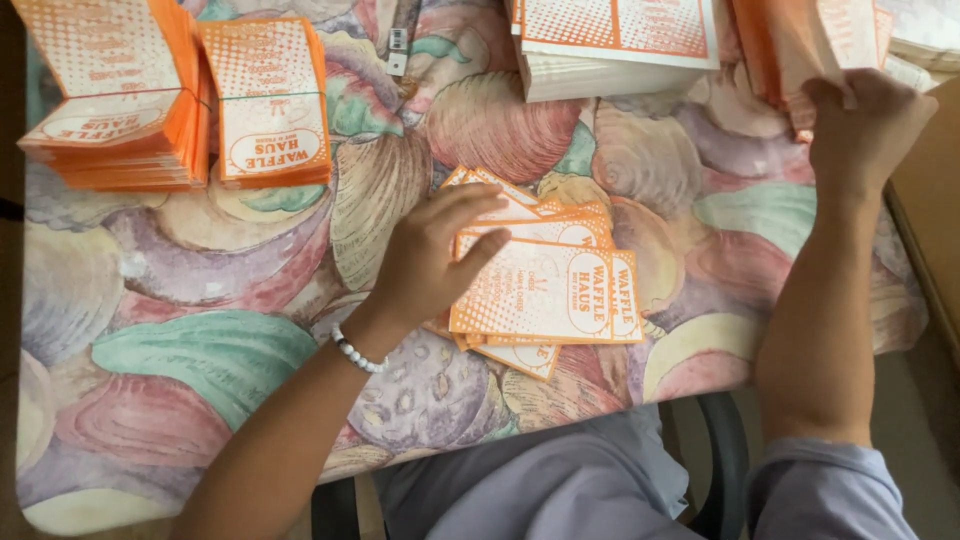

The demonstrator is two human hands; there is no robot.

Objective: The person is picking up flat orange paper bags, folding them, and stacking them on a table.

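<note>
Loose sleeves (545, 290) mid-table (200, 350); two stacks (180, 100) far left; more stacks (620, 45) far right.

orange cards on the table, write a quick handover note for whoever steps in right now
Left hand: flat, palm down, fingers on the loose pile of cards at mid-table; not gripping.
Right hand: reaching to the far right edge, fingers on an upright batch of cards; grip unclear.
Things: two neat stacks sit far left, a thick stack top centre, all on the shell-print tablecloth.
Done: the far-left stacks are squared up.
Left: the loose pile is fanned and uneven, not yet squared; the right batch is not yet laid down.
</note>
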